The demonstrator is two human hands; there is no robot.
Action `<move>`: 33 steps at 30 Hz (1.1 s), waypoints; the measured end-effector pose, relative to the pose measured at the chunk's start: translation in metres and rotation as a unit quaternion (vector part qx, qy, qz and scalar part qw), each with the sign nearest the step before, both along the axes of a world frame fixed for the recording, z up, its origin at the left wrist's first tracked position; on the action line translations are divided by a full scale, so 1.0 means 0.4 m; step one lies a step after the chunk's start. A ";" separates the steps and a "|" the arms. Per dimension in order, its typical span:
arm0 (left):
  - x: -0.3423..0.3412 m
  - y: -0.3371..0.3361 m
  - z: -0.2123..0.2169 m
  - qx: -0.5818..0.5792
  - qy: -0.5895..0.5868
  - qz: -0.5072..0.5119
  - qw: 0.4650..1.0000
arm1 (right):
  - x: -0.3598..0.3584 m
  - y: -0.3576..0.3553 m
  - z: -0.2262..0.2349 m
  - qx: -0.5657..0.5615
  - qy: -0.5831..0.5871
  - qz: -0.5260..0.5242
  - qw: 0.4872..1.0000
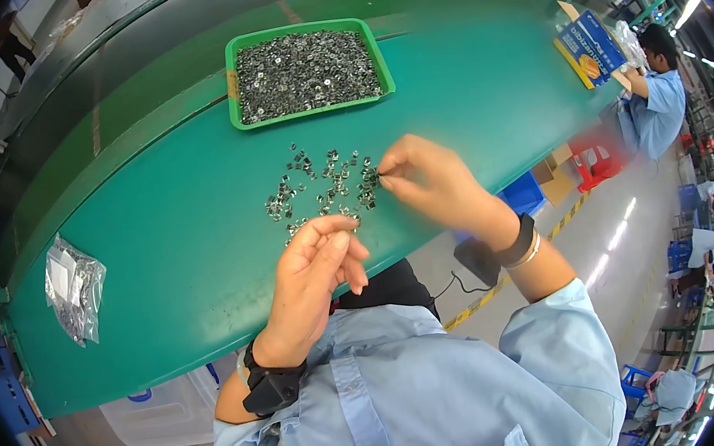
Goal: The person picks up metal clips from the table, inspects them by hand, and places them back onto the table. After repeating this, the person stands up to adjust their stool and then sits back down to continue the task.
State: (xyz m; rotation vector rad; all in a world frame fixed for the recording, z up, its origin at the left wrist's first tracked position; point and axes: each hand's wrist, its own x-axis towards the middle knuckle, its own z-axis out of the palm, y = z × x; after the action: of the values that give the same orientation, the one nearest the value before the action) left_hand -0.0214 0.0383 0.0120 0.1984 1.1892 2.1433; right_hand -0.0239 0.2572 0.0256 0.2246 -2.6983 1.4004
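Small, shiny black-and-silver metal parts lie loosely scattered on the green tabletop in front of me. At the right edge of this scatter, my right hand pinches thumb and forefinger together on a small metal part, mostly hidden by the fingertips. My left hand hovers at the near side of the scatter, palm turned inward. Its thumb presses against the curled forefinger; whatever sits between them is too small to make out. Beyond the scatter stands a green tray filled with many more such parts.
A clear plastic bag of parts lies at the table's left end. At the far right, a person in a light blue shirt works beside a blue-and-yellow carton. Below the table's right edge are a blue bin and a red stool.
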 end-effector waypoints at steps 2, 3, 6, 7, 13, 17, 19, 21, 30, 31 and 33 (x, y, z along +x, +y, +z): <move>0.001 0.014 0.010 -0.006 0.002 0.007 1.000 | 0.022 -0.027 0.013 0.006 0.086 0.029 0.996; 0.001 0.021 0.015 -0.008 0.004 0.005 1.000 | 0.033 -0.039 0.016 0.008 0.130 0.040 0.991; 0.011 0.025 0.019 -0.012 0.003 0.007 1.000 | 0.051 -0.075 0.011 0.049 0.207 0.052 0.976; 0.014 0.023 0.019 -0.009 0.002 0.007 1.000 | 0.056 -0.087 0.009 0.071 0.245 0.056 0.965; 0.009 -0.001 -0.008 0.033 -0.005 -0.023 0.999 | 0.082 -0.117 0.001 0.075 0.245 0.043 0.966; 0.009 -0.015 -0.010 0.021 -0.003 -0.024 0.999 | 0.088 -0.122 0.001 0.001 0.202 0.055 0.978; 0.011 -0.020 -0.012 0.012 0.010 -0.020 1.000 | 0.088 -0.124 0.004 -0.032 0.188 0.065 0.980; 0.012 -0.024 -0.014 0.008 0.017 -0.017 1.000 | 0.088 -0.128 0.000 -0.024 0.199 0.063 0.978; 0.023 -0.035 -0.006 -0.012 0.027 0.001 1.000 | 0.093 -0.149 -0.014 0.054 0.262 0.027 0.963; 0.027 -0.035 -0.002 -0.004 0.018 0.005 1.000 | 0.093 -0.151 -0.018 0.063 0.269 0.021 0.961; 0.034 -0.034 0.002 0.002 0.010 0.011 1.000 | 0.094 -0.153 -0.027 0.064 0.273 0.019 0.960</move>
State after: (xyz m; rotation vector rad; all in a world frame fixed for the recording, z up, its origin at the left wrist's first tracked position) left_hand -0.0077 0.0248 0.0128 0.2091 1.2031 2.1676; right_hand 0.0138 0.1960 0.0148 0.5806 -2.3245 0.9806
